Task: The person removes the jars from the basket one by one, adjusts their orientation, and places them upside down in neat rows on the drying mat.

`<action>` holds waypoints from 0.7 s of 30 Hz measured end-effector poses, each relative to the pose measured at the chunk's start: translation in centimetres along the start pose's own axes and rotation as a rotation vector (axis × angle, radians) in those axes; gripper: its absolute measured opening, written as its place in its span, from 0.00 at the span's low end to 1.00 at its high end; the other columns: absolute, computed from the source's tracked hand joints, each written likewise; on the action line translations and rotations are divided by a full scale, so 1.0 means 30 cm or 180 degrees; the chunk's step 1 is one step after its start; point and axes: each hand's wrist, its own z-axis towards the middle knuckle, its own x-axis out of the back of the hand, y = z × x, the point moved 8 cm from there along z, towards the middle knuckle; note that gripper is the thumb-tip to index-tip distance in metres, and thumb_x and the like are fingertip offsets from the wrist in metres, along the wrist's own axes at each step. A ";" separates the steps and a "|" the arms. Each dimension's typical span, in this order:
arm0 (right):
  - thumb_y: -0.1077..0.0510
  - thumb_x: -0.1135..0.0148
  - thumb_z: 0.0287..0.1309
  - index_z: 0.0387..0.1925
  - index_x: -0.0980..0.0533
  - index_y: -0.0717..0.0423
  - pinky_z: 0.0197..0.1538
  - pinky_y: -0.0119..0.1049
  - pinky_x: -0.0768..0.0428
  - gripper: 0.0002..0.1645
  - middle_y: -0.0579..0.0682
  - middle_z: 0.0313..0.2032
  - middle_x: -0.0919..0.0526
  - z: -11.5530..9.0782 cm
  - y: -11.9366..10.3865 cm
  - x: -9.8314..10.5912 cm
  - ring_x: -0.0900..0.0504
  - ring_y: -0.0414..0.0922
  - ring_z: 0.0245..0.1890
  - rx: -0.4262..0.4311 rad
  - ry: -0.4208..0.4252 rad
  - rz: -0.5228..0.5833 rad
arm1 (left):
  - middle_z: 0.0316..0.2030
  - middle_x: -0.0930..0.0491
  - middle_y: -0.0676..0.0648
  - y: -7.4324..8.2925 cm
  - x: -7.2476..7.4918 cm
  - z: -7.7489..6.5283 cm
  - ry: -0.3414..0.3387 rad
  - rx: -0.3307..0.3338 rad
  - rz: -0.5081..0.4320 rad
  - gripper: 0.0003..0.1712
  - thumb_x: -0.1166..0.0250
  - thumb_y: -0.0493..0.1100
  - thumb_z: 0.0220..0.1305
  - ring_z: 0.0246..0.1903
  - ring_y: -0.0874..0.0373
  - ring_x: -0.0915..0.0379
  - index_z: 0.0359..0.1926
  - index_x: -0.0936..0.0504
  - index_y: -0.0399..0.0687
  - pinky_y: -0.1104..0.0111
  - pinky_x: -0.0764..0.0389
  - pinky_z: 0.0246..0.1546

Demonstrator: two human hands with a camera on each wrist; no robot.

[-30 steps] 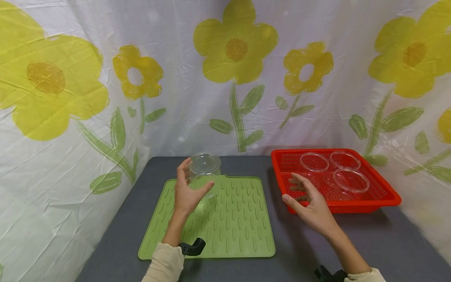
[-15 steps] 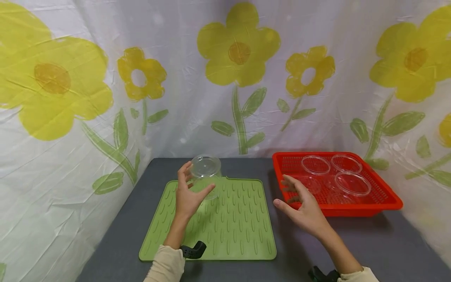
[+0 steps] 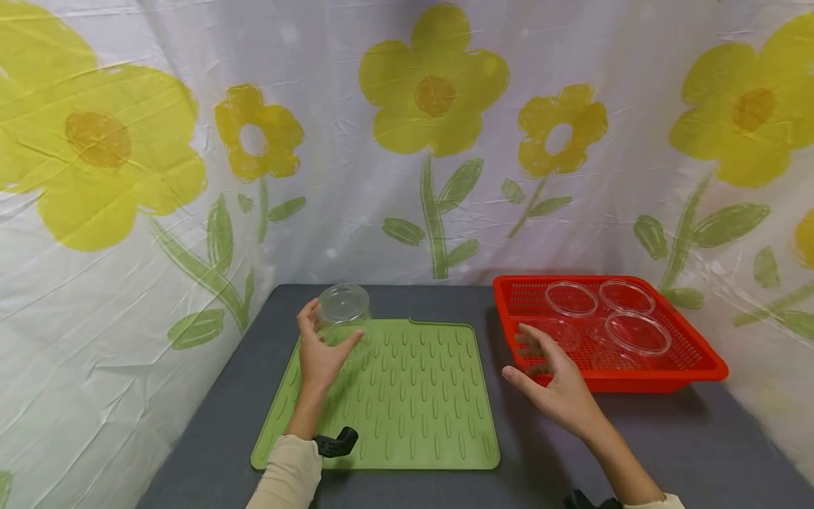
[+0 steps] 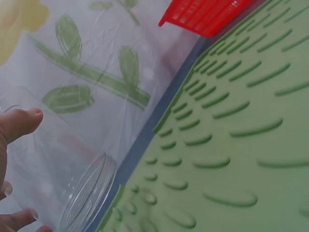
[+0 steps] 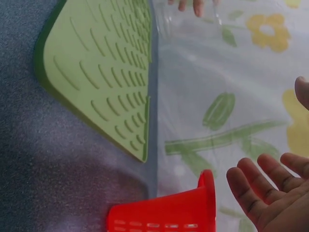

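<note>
My left hand [image 3: 321, 357] grips a clear plastic jar [image 3: 345, 304] between thumb and fingers, above the back left part of the green ridged mat [image 3: 413, 396]. In the left wrist view the jar's ringed rim [image 4: 91, 193] points down toward the mat, so it is upside down. Whether the rim touches the mat I cannot tell. Fingers spread and holding nothing, my right hand [image 3: 559, 389] hovers by the front left corner of the red basket [image 3: 655, 380]. Three clear jars stand in that basket, the nearest jar rim [image 3: 638, 333] at right.
The dark grey tabletop [image 3: 439, 489] surrounds the mat and basket. A white curtain [image 3: 337, 212] printed with yellow flowers closes off the back and both sides. A strip of tabletop separates mat from basket.
My left hand has moved left with the jar during the last half second. The right hand drifted slightly left, then slightly back right and down, still holding nothing.
</note>
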 end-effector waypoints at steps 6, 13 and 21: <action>0.51 0.30 0.64 0.74 0.37 0.48 0.51 0.38 0.18 0.41 0.55 0.63 0.22 -0.013 0.013 0.006 0.20 0.54 0.56 -0.0058 -0.0018 0.0024 | 0.76 0.43 0.42 -0.050 0.022 0.016 0.0063 0.0179 0.0083 0.58 0.19 0.44 0.53 0.72 0.38 0.40 0.77 0.47 0.60 0.38 0.32 0.65; 0.50 0.31 0.65 0.70 0.31 0.50 0.49 0.39 0.16 0.35 0.55 0.58 0.18 -0.030 0.030 0.026 0.18 0.51 0.52 -0.0063 0.0078 -0.0118 | 0.76 0.44 0.40 -0.088 0.036 0.020 0.0074 0.0350 0.0207 0.58 0.20 0.46 0.55 0.73 0.35 0.43 0.78 0.49 0.59 0.35 0.33 0.64; 0.52 0.32 0.66 0.65 0.26 0.52 0.48 0.34 0.17 0.28 0.53 0.53 0.14 -0.048 0.052 0.050 0.17 0.48 0.49 -0.0032 0.0166 -0.0236 | 0.77 0.46 0.39 -0.114 0.043 0.017 0.0092 0.0412 0.0201 0.57 0.21 0.45 0.56 0.73 0.34 0.44 0.78 0.49 0.59 0.34 0.33 0.63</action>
